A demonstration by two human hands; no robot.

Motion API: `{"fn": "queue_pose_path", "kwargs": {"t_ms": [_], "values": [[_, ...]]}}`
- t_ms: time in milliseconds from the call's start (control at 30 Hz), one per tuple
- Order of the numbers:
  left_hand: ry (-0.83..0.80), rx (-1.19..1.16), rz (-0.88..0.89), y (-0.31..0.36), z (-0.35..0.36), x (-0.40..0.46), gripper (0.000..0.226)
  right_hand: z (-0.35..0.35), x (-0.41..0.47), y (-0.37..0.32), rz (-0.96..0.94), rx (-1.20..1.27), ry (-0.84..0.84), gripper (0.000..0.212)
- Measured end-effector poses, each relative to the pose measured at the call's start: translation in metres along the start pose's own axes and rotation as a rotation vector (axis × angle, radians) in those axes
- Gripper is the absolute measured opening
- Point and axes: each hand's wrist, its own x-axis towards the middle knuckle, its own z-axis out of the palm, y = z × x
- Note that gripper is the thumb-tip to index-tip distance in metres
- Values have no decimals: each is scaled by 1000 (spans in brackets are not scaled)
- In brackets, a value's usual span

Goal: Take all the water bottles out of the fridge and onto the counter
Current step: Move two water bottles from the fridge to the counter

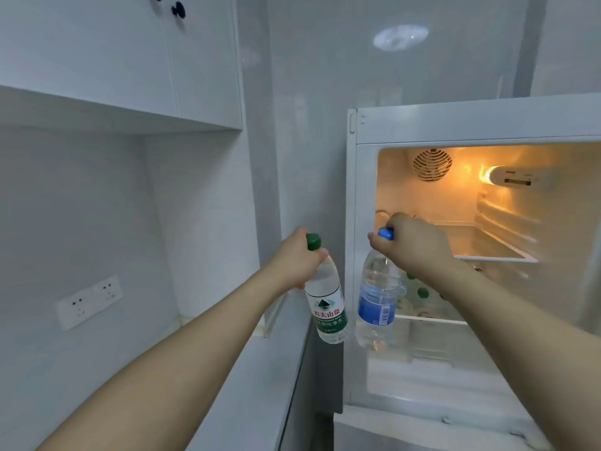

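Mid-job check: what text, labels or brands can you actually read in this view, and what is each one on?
"农夫山泉": red characters on the green-capped bottle held by the left hand.
"饮用纯净水": on the same label's green band, fairly blurred.
Blue-capped bottle in the right hand: blue label with barcode, text unreadable.
Fridge control panel markings: too blurred.

1. You are standing in a small home kitchen: a household fridge point(471, 255) stands open at your right, its inner lamp lit and glass shelves showing.
2. White wall cupboards point(130, 53) with dark knobs hang over the pale table point(253, 369) at your left.
3. A row of wall sockets point(87, 302) sits above that table.
4. Glossy white tiles point(309, 92) cover the wall behind.
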Motion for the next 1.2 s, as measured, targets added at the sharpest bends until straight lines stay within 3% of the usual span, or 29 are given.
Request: {"fn": "queue_pose_path", "kwargs": {"t_ms": [167,367,533,900,1200], "values": [[54,43,-137,-64,-47,-68,23,33,-47,-68,-28,129,-137,38],[243,139,-334,-142,-68,-173,22,74,-127,-146,54,440,-175,34],[393,143,-537,-182,-75,-250,22,96,-179,-198,-59,548,-356,28],[657,206,-813,-188,-116,-386,27,87,-250,-306,-406,720,-577,25],[893,225,-914,-154,-170,-538,30,13,-350,-398,-620,860,-652,22]]}}
